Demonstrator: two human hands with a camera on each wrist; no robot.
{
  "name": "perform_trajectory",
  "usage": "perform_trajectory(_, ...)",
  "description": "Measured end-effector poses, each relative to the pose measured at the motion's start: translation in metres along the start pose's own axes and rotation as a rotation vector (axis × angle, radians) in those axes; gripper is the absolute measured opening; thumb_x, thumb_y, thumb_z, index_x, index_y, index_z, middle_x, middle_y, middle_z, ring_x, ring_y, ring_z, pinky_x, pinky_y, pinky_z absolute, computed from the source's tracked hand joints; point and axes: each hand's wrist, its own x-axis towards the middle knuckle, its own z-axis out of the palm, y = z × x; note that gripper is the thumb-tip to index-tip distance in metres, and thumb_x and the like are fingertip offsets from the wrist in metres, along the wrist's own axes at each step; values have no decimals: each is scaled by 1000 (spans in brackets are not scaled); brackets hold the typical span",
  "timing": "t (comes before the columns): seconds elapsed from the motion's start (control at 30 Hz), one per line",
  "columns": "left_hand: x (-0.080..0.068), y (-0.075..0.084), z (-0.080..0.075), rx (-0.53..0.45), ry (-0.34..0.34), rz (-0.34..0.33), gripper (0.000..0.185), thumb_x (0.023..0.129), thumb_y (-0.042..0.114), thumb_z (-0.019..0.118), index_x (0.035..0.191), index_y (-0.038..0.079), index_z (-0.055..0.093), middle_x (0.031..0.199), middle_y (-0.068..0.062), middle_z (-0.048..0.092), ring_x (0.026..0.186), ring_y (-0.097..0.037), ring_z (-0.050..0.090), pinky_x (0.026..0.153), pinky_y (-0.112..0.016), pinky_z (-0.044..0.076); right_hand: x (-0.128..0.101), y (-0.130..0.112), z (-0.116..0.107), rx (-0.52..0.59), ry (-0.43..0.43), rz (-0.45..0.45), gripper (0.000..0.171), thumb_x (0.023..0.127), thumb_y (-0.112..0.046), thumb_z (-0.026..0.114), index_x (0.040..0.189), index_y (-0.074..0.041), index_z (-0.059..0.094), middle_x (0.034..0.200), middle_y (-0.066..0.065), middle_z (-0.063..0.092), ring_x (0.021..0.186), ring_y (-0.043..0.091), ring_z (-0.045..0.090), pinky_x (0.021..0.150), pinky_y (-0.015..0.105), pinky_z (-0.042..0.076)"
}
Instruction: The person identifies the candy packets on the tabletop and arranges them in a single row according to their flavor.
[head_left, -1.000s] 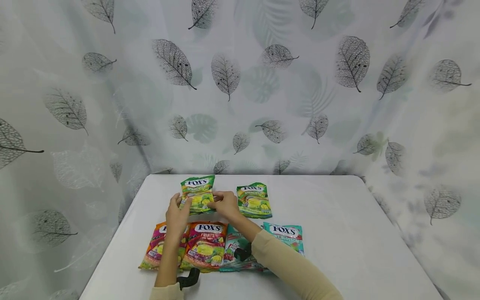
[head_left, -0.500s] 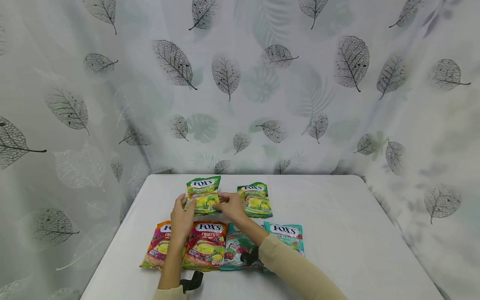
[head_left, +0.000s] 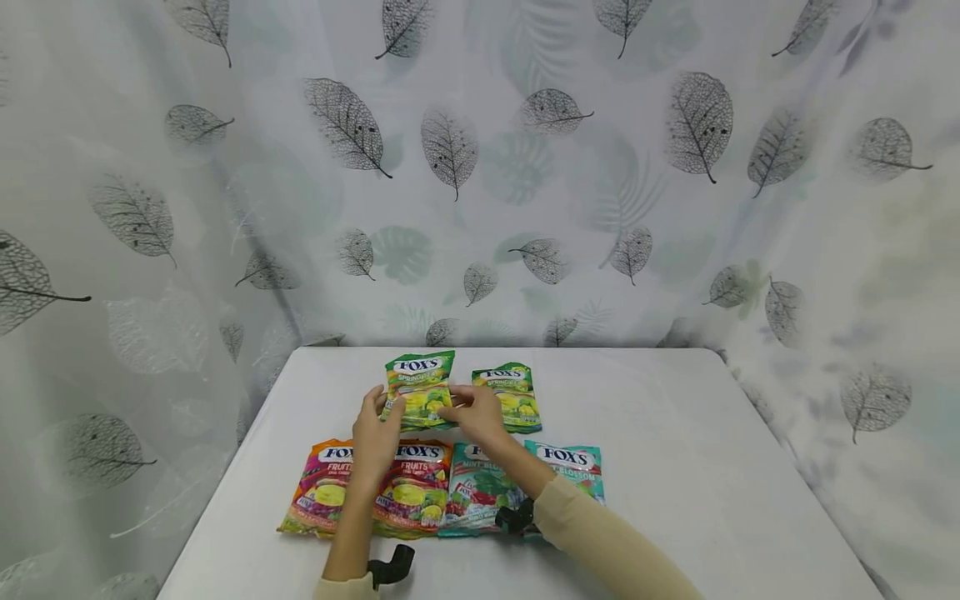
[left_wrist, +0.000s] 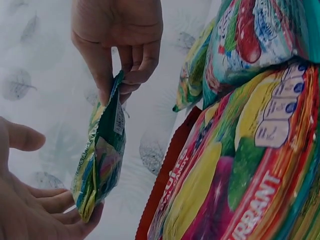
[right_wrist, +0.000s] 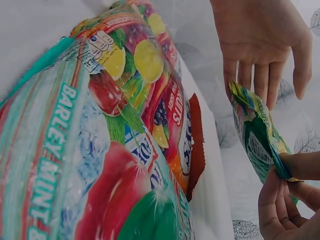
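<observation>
Both hands hold a green Fox's candy bag [head_left: 420, 388] upright just above the white table [head_left: 675, 467]. My right hand [head_left: 463, 410] pinches its right edge between thumb and fingers, as the right wrist view shows on the bag [right_wrist: 257, 137] and hand [right_wrist: 282, 195]. My left hand [head_left: 381, 417] lies against the left edge with fairly straight fingers. In the left wrist view its fingers [left_wrist: 60, 205] cradle the bag [left_wrist: 100, 165] while the thumb stays apart. A second green bag [head_left: 512, 397] lies flat just right of the held one.
A row of candy bags lies nearer me: two orange-red fruit bags [head_left: 324, 487] [head_left: 417, 492] and two teal mint bags [head_left: 477, 492] [head_left: 576, 467]. A leaf-printed curtain [head_left: 525, 167] closes off the back and sides. The table's right half is bare.
Both hands have carried the green bag to the right, closer to the second green bag. The bags lying on the table have not moved.
</observation>
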Motion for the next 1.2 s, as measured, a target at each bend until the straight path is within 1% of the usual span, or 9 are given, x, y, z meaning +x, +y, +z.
perform_trajectory(0.13, -4, 4, 6, -4, 2, 7, 70, 109, 45, 52, 162, 7, 29, 162, -22, 39, 151, -44, 32, 116, -67, 32, -5, -1, -8, 16, 2, 0, 48, 90, -17, 84, 134, -6, 70, 105, 9, 70, 90, 20, 66, 66, 33, 58)
perform_trajectory(0.33, -8, 9, 11, -6, 0, 34, 69, 109, 44, 53, 162, 6, 29, 162, -23, 39, 150, -45, 32, 116, -68, 33, -9, -1, -17, 28, 7, -4, 48, 89, -18, 84, 134, -7, 71, 104, 7, 71, 90, 20, 66, 66, 33, 57)
perform_trajectory(0.5, -10, 12, 15, -6, -2, 43, 68, 109, 41, 53, 162, 6, 30, 161, -22, 40, 150, -44, 33, 116, -67, 33, -12, -1, -24, 20, 7, -17, 48, 90, -18, 84, 134, -6, 71, 105, 8, 71, 90, 20, 66, 66, 33, 56)
perform_trajectory(0.67, -12, 16, 19, -12, -14, 43, 67, 109, 40, 54, 162, 6, 30, 161, -23, 41, 150, -45, 34, 115, -68, 34, -16, -3, -30, 25, 5, -18, 49, 90, -16, 83, 136, -4, 69, 109, 11, 71, 91, 20, 65, 67, 33, 55)
perform_trajectory(0.73, -14, 18, 21, -10, -20, 45, 68, 109, 40, 55, 162, 7, 30, 161, -23, 40, 150, -45, 34, 115, -68, 34, -18, -3, -34, 26, 0, -20, 49, 91, -16, 82, 136, -5, 68, 111, 11, 71, 93, 21, 65, 67, 33, 55)
perform_trajectory(0.87, -18, 21, 27, 2, -26, 73, 68, 108, 41, 55, 161, 5, 31, 160, -24, 41, 148, -46, 36, 113, -68, 37, -22, -2, -42, 24, 11, -21, 48, 91, -17, 82, 136, -6, 69, 110, 9, 71, 95, 22, 66, 70, 34, 57)
perform_trajectory(0.97, -19, 22, 31, 3, -36, 81, 70, 108, 43, 55, 161, 5, 32, 160, -24, 42, 148, -46, 37, 112, -68, 38, -25, 1, -48, 24, 26, -16, 48, 91, -17, 82, 135, -5, 69, 108, 9, 70, 96, 23, 66, 73, 35, 58)
perform_trajectory(1.07, -20, 23, 34, -1, -44, 76, 69, 108, 44, 55, 161, 7, 32, 161, -23, 42, 148, -45, 37, 113, -67, 37, -27, 3, -51, 19, 33, -9, 48, 91, -18, 82, 136, -4, 69, 110, 9, 69, 97, 23, 66, 74, 35, 58)
perform_trajectory(1.2, -22, 26, 39, -2, -50, 74, 67, 108, 40, 56, 161, 7, 33, 160, -22, 43, 148, -45, 38, 113, -68, 37, -30, 3, -56, 13, 36, -10, 48, 91, -18, 82, 135, -3, 69, 111, 11, 70, 96, 24, 67, 74, 39, 59)
